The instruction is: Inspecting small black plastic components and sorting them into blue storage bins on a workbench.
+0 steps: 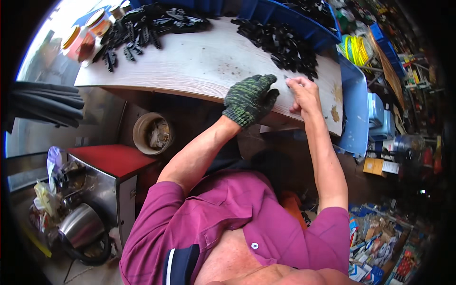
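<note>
Nearest the camera, along the bottom of the frame, is a purple shirt [232,204] with a dark, white-striped collar, and two bare forearms reach up from it to a pale table [199,61]. At the centre, the left hand [251,99], in a green and black knitted glove, is over the table's front edge, fingers together and bent, thumb a little apart from them; its palm is hidden, so I cannot tell if it has hold of anything. Just right of it, the bare right hand [305,95] has its fingers curled in and the thumb and forefinger drawn close, with a small dark tip at their ends, too small to name or to tell whether it is gripped. A pile of black parts [280,45] lies on the table above both hands, its lower end near the right one and apart from the fingers. A second heap of black pieces [142,28] lies at the upper left, well apart from the hands, beside two jars [98,23]. A blue bin [289,23] stands behind the pile at the top, and a light blue tub [354,109] stands at the table's right end
</note>
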`<state>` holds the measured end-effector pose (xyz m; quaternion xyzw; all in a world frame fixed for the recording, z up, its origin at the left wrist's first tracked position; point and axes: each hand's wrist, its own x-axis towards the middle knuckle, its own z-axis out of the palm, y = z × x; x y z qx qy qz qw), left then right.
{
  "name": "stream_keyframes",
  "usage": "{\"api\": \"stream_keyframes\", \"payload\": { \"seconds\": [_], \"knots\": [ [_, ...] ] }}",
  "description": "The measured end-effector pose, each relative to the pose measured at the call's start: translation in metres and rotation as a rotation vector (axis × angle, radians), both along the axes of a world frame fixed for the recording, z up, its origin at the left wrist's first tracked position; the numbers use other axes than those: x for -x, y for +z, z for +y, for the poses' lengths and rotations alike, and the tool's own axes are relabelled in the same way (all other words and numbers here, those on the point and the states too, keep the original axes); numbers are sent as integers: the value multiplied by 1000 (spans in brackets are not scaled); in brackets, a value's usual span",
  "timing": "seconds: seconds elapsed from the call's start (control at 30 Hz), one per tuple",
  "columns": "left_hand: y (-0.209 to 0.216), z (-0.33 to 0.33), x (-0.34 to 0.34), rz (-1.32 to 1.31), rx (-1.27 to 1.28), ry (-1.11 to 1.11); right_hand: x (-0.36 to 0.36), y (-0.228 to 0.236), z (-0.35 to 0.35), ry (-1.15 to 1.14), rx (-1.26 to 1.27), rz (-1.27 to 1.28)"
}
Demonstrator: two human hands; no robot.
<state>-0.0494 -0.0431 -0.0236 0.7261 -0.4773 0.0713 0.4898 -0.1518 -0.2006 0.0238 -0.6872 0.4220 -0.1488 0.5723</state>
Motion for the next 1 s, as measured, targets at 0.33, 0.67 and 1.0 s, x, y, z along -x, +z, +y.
{"api": "stream_keyframes", "payload": {
  "seconds": [0.33,0.67,1.0],
  "knots": [
    [16,-1,1,236,-70,-64,-2,-25,41,67,-51,-420],
    [11,2,1,193,69,-46,-10,-10,50,35,-88,-303],
    [13,39,-101,-227,-130,427,-7,-9,57,61,-211,-347]
  ]
}}
